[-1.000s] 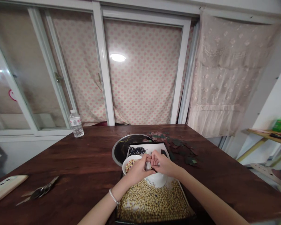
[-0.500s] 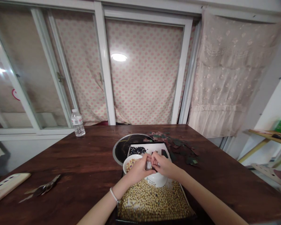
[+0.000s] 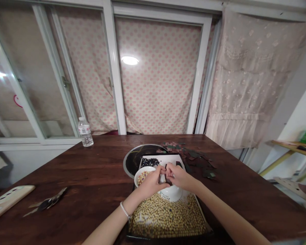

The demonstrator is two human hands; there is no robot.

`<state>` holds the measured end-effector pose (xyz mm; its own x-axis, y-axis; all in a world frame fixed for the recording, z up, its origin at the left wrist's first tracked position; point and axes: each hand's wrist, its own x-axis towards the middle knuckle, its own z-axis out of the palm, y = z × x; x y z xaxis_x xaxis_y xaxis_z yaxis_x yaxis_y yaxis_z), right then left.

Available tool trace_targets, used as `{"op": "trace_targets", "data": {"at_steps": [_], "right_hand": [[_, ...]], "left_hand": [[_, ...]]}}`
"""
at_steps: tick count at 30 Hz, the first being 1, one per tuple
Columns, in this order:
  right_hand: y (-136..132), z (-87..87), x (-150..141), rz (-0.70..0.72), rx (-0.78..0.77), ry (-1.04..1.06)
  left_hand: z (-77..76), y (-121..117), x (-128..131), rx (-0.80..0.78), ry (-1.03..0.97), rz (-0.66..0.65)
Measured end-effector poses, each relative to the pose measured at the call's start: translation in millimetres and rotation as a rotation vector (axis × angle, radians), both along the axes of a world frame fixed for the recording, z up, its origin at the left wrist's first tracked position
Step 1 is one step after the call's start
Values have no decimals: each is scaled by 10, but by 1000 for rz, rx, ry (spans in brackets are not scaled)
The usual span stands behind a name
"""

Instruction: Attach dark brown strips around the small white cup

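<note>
On the wooden bench [image 3: 91,170], the left hand [image 3: 150,185] curls beside a small white bowl [image 3: 142,177] of mixed beans. The fingers of both hands meet in a narrow pinch on a dark strip [image 3: 167,179], just above a white strainer [image 3: 172,194]. The right hand [image 3: 180,178] is close by. The strip looks thin, light and a bit stiff, so its edge seems the best place to hold. Soybeans [image 3: 168,214] fill a black tray [image 3: 168,235] below. Dark scraps [image 3: 196,160] lie on the right.

Hand can pass over the table [image 3: 91,166] left of the tray [image 3: 168,235]; bowl [image 3: 140,172] and round pan [image 3: 131,163] block forward, dark scraps [image 3: 197,163] lie right.
</note>
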<state>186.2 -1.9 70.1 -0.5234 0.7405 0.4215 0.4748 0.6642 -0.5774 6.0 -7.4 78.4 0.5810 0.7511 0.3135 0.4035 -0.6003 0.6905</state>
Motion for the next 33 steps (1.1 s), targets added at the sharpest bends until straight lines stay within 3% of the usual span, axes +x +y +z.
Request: {"op": "trace_targets", "data": {"at_steps": [5,13,20,33], "right_hand": [[46,-61,-5,-35,14,24],[-55,58,42,71,-84,23],[26,-42,-23,-37,-58,81],[21,-111,-40,-75,-95,115]], "left_hand": [[9,-8,-3,1,3,16],[-13,12,-3,-10,-16,5],[-32,20,1,-18,-33,11],[-83,71,8,-84,-92,-2]]}}
